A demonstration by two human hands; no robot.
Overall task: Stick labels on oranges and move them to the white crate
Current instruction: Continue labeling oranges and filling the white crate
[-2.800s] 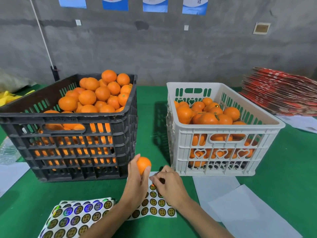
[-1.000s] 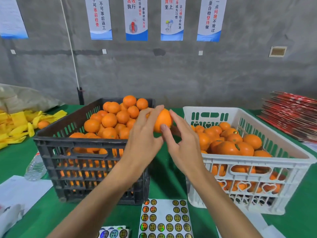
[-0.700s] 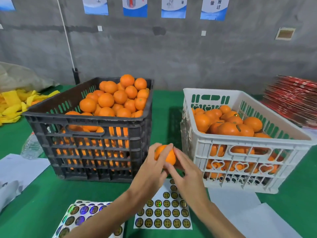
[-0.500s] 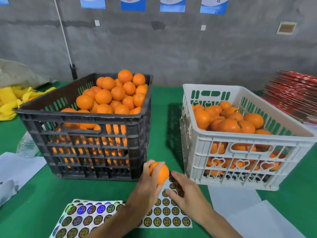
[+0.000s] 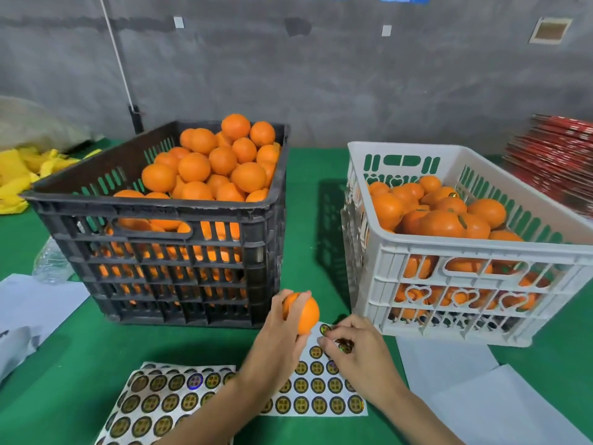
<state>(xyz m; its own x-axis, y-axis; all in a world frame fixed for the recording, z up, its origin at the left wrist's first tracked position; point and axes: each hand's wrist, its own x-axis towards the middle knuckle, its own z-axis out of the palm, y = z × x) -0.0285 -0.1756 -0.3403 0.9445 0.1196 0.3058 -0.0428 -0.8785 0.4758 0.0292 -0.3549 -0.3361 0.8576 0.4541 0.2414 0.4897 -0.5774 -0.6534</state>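
Note:
My left hand (image 5: 277,346) grips one orange (image 5: 306,316) just above the table, in front of the gap between the two crates. My right hand (image 5: 361,356) rests on the white label sheet (image 5: 321,404), its fingertips curled and pinching a round gold-and-black label (image 5: 344,345) at the sheet's top rows. The black crate (image 5: 154,207) at left is heaped with oranges. At right, the white crate (image 5: 481,248) holds several oranges, some showing labels.
A second label sheet (image 5: 160,403) lies at the front left, partly under my left forearm. Blank backing papers (image 5: 475,390) lie at the front right and white paper (image 5: 35,303) at the left. Red flat cartons (image 5: 558,168) are stacked at far right; yellow items (image 5: 19,175) lie at far left.
My left hand has brought the orange down from crate height to just above the label sheet. My right hand left the orange and now pinches a label on the sheet.

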